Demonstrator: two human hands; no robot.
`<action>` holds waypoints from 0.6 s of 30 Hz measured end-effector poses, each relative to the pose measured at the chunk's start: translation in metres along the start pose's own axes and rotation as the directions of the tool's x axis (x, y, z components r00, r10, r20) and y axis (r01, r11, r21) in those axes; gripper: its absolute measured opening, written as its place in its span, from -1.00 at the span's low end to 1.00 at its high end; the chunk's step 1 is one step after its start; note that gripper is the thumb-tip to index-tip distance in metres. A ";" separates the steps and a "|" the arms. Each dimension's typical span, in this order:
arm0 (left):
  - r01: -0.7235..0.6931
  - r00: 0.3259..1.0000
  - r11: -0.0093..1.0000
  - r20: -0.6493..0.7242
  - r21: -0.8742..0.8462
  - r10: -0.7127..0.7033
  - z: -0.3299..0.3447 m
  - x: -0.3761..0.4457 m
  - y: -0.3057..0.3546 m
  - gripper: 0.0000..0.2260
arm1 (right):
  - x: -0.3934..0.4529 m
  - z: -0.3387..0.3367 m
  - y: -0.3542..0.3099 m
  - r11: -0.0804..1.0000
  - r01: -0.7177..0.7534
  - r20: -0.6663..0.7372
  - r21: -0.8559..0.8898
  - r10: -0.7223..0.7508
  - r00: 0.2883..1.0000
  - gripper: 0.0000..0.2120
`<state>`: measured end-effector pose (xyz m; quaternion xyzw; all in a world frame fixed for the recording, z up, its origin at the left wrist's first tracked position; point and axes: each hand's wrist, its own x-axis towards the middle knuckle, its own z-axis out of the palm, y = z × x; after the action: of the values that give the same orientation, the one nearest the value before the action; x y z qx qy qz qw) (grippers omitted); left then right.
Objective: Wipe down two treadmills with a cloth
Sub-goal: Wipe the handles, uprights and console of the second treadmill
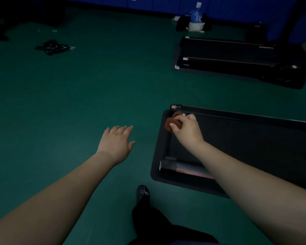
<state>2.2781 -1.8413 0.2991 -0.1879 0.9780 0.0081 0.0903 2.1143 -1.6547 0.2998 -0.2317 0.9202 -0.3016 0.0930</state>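
Head view, red label (173,107), treadmill (245,138), unreadable

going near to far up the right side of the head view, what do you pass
right hand gripping the brown cloth on the near treadmill → strip of green floor → far treadmill → white and blue bundle by the blue wall
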 end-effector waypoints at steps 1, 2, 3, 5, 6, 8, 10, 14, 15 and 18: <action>0.009 1.000 1.000 0.002 0.000 -0.009 -0.001 0.015 -0.012 -0.46 | 0.019 0.009 -0.006 1.000 0.004 0.008 0.005 -0.004 1.000 -0.71; 0.013 1.000 1.000 0.003 0.004 -0.013 -0.003 0.031 -0.024 -0.46 | 0.038 0.016 -0.013 1.000 0.003 0.014 0.013 -0.003 1.000 -0.71; 0.016 1.000 1.000 0.010 0.016 -0.016 -0.005 0.047 -0.036 -0.46 | 0.056 0.023 -0.019 1.000 -0.004 0.016 0.021 0.004 1.000 -0.72; 0.021 0.999 0.999 0.036 0.026 -0.022 -0.011 0.078 -0.057 -0.46 | 0.091 0.036 -0.032 0.999 -0.015 0.023 0.037 0.015 1.000 -0.72; 0.028 0.999 0.999 0.044 0.023 -0.029 -0.014 0.092 -0.066 -0.46 | 0.107 0.040 -0.039 0.999 -0.018 0.030 0.046 0.017 0.999 -0.72; 0.034 0.998 0.999 0.043 0.019 -0.034 -0.022 0.125 -0.084 -0.46 | 0.142 0.047 -0.053 0.999 -0.018 0.041 0.046 0.016 0.999 -0.71; 0.022 0.999 1.000 0.048 0.015 -0.023 -0.029 0.149 -0.093 -0.46 | 0.165 0.048 -0.060 0.999 -0.023 0.043 0.038 0.022 0.999 -0.70; 0.007 0.999 1.000 0.049 0.005 -0.008 -0.038 0.198 -0.110 -0.46 | 0.214 0.050 -0.072 0.998 -0.044 0.020 0.037 0.043 0.999 -0.71; -0.009 0.998 1.000 0.055 0.008 0.008 -0.041 0.212 -0.114 -0.47 | 0.225 0.050 -0.073 0.998 -0.053 0.007 0.037 0.053 0.999 -0.71; -0.052 0.996 0.998 0.073 0.024 0.050 -0.048 0.254 -0.125 -0.47 | 0.257 0.055 -0.077 0.994 -0.101 -0.012 0.033 0.101 0.995 -0.72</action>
<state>2.0841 -2.0530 0.3030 -0.1615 0.9785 0.0046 0.1280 1.9347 -1.8614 0.2934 -0.1812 0.9263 -0.3130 0.1054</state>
